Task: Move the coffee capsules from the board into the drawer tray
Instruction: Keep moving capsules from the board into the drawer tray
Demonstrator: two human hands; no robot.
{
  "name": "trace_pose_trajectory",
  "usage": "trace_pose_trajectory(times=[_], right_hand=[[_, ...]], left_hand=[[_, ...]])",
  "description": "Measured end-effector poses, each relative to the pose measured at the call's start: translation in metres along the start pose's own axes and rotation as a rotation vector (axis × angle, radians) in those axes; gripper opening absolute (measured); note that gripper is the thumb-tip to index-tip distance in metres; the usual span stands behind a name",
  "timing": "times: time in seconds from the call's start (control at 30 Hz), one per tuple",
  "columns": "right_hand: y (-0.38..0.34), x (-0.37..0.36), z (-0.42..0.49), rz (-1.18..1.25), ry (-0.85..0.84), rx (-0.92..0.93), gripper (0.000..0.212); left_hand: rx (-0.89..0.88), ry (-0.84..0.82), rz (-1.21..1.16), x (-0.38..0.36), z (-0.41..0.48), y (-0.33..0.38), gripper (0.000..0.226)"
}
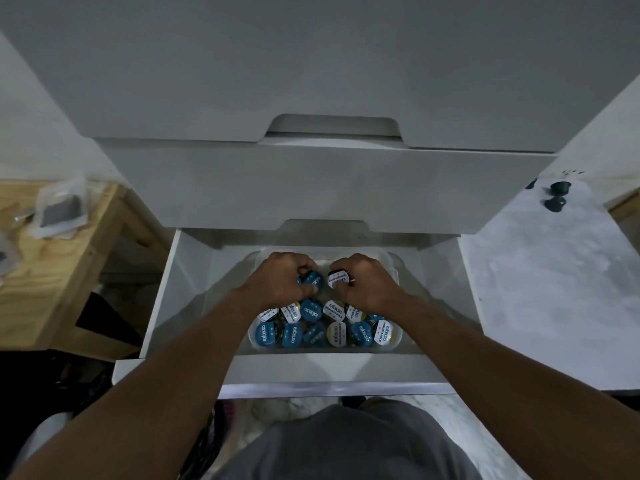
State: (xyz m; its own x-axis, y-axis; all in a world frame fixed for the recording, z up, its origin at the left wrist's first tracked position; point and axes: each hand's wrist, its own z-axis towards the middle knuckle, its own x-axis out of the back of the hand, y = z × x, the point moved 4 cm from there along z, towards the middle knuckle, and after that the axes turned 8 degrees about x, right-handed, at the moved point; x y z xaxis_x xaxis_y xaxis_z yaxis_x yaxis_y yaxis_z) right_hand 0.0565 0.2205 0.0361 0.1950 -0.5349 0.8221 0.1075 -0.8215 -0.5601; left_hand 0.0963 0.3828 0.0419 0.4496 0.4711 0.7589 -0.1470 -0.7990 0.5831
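A clear plastic tray (398, 336) sits inside the open white drawer (162, 299). Several capsules with blue or white lids (310, 310) fill its near rows. Both my hands reach into the far part of the tray. My left hand (280, 280) is shut on a blue-lidded capsule (311, 280). My right hand (367, 280) is shut on a white-lidded capsule (338, 277). The two held capsules are side by side, just above the stored rows. A marbled board (540, 289) lies to the right with two dark capsules (557, 195) at its far end.
A shut white drawer front (332, 181) overhangs the open drawer's back. A wooden shelf (52, 258) with plastic bags stands to the left. The open drawer's front panel (329, 372) lies between my body and the tray.
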Motion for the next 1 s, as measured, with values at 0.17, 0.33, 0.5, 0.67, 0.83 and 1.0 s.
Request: trace_pose_trajectory(times=[0.17,0.33,0.5,0.67,0.83,1.0], right_hand=[[-0.002,0.004,-0.002,0.018,-0.003,0.000,0.034],[-0.004,0.004,-0.004,0.058,-0.041,-0.026,0.038],[-0.005,0.000,-0.004,0.062,-0.077,-0.040,0.037],[-0.005,-0.001,-0.003,0.027,-0.082,-0.039,0.039],[-0.011,0.003,-0.005,0.032,-0.061,-0.053,0.043],[-0.023,0.027,-0.017,-0.124,0.013,-0.055,0.039]], left_hand=[[-0.018,-0.004,0.019,-0.003,0.002,0.000,0.036],[-0.015,-0.026,0.035,-0.003,0.001,0.001,0.037],[-0.023,-0.058,0.079,-0.004,0.002,-0.001,0.036],[-0.026,-0.070,0.084,-0.003,0.001,-0.002,0.036],[-0.027,-0.049,0.108,0.000,-0.002,-0.002,0.046],[-0.079,0.055,0.175,0.014,-0.011,0.009,0.044]])
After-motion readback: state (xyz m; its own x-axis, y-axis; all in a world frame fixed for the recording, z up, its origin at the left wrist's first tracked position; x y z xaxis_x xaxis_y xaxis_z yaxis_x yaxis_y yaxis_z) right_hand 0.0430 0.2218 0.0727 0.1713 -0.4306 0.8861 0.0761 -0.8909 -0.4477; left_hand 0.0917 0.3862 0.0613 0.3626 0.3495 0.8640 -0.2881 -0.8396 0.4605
